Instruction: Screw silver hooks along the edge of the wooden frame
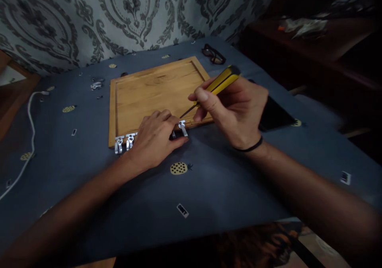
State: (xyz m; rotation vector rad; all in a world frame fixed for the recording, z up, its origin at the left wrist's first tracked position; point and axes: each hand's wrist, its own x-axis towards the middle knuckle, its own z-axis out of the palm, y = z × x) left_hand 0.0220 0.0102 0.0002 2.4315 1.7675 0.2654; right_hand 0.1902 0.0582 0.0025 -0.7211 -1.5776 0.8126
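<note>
Blue-grey worktop [227, 196], pineapple print, against patterned backdrop [131, 5]; dim room. Wooden board [143, 97], raised rim, lies flat on it, metal hooks [119, 144] along near edge. Left hand [156, 138] half-curled there, thumb and forefinger about the rightmost hook [183, 130]; cannot tell if gripping. Right hand [238, 113] closed around yellow-black screwdriver [220, 82], tip near that hook.

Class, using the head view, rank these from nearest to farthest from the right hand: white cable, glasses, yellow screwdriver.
1. Yellow screwdriver: held in the right hand.
2. Glasses: near the far right corner of the wooden board.
3. White cable: over on the left, past the board.
</note>
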